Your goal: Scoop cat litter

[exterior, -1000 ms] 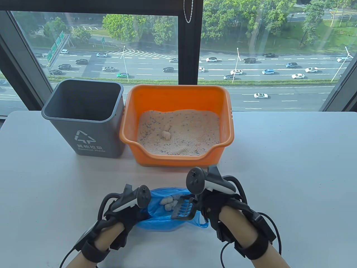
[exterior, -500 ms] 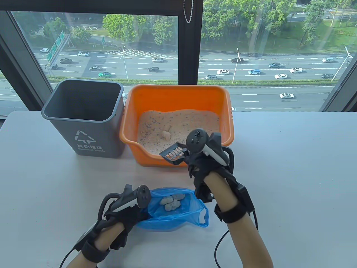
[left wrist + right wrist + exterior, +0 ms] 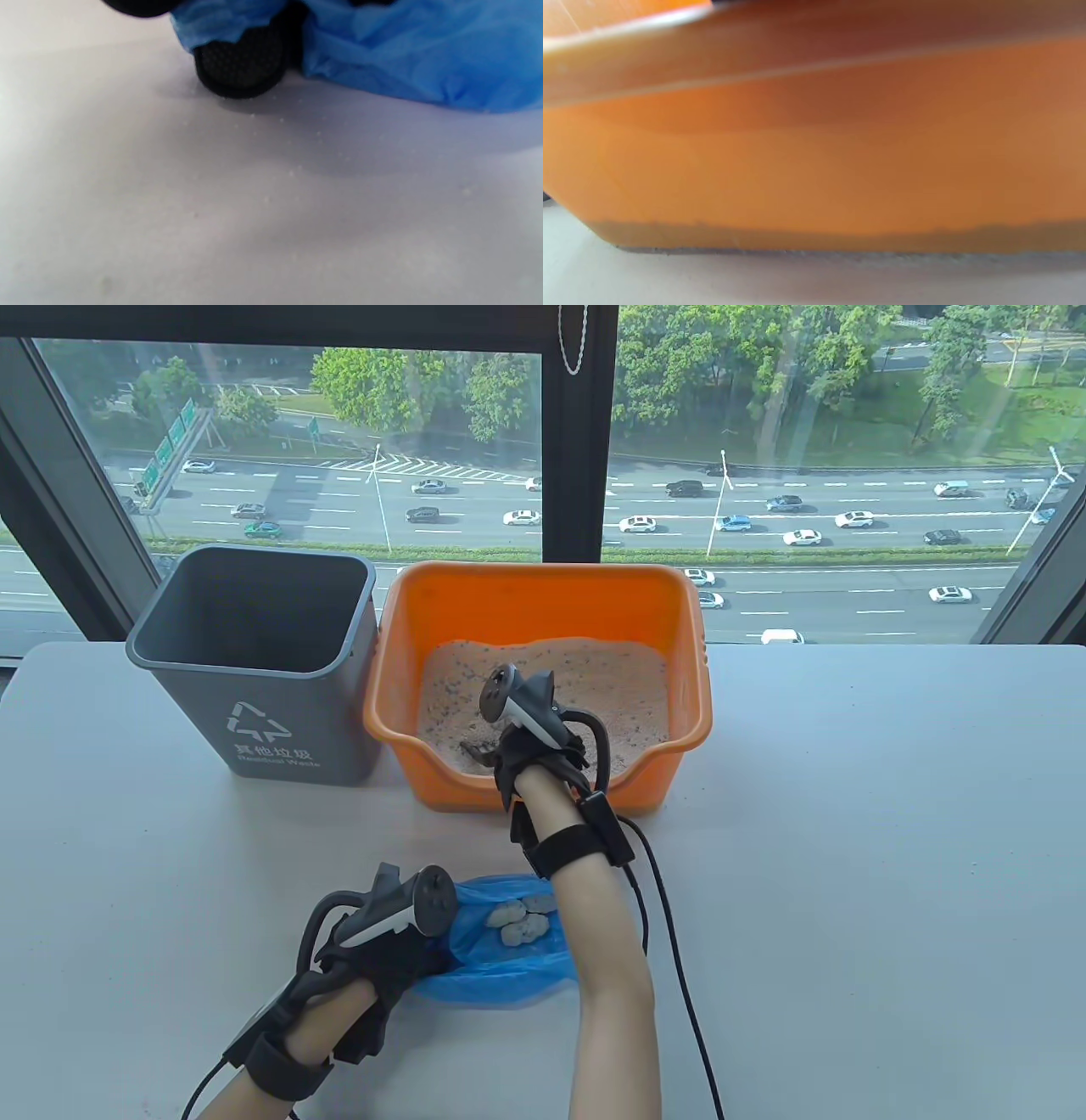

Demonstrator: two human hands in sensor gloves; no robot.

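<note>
An orange litter box (image 3: 679, 602) holds pale litter (image 3: 611, 678). My right hand (image 3: 526, 751) is inside the box over the front of the litter and grips the dark scoop (image 3: 473, 750), which is mostly hidden under the hand. My left hand (image 3: 382, 950) holds the edge of a blue plastic bag (image 3: 501, 971) on the table; several pale clumps (image 3: 519, 923) lie in the bag. In the left wrist view a gloved fingertip (image 3: 239, 67) pins the blue bag (image 3: 407, 55). The right wrist view shows only the box's orange front wall (image 3: 814, 161).
A grey waste bin (image 3: 254, 661) with a recycling mark stands left of the litter box. The grey table (image 3: 848, 857) ends at a window behind both containers. A cable trails from my right wrist across the table (image 3: 670, 933).
My right hand with the scoop has moved from over the blue bag forward into the litter box. The two clumps seen in the litter are now hidden by the hand. The left hand has not moved.
</note>
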